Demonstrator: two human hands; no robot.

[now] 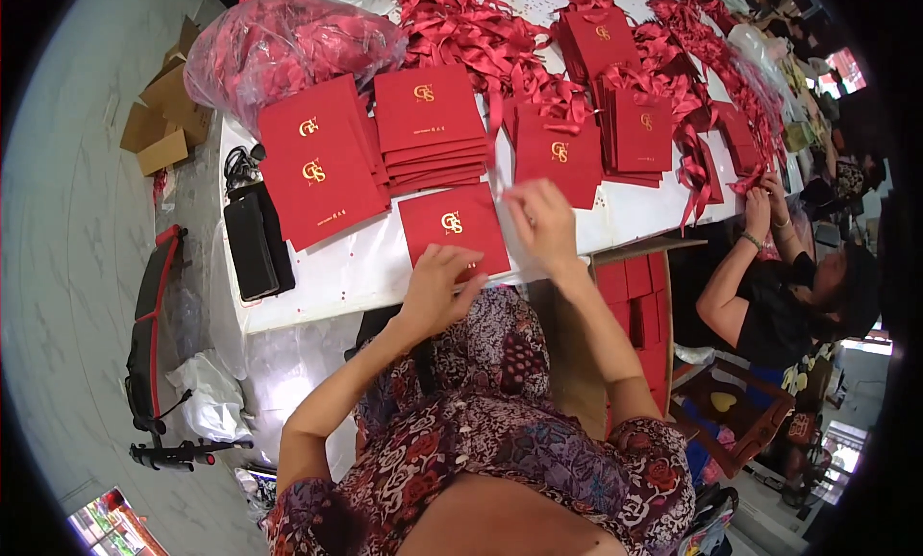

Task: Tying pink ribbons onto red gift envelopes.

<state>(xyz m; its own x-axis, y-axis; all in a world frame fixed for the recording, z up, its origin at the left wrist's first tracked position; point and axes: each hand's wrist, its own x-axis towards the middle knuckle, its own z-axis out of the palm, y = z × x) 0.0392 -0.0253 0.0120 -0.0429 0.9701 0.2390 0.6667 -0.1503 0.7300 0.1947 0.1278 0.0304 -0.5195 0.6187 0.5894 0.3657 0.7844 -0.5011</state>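
A flat red paper bag (450,217) with a gold emblem lies in front of me at the table's near edge. My left hand (444,285) rests on its lower left part, fingers lying over the paper and thumb apart. Just beyond the bag's right edge, my right hand (545,220) is raised with thumb and fingertips pinched together. The fingertips are blurred, and what they hold is too small to make out. Behind the bag stands a stack of red bags (428,123). To its left lies another overlapping pile of red bags (322,162).
Red ribbons (471,32) heap across the table's far side, beside a clear plastic sack (288,51). More ribboned bags (558,152) sit to the right. A black case (252,244) lies at the left edge. Below right, a carton (630,287) holds red items; a co-worker (769,287) sits farther right.
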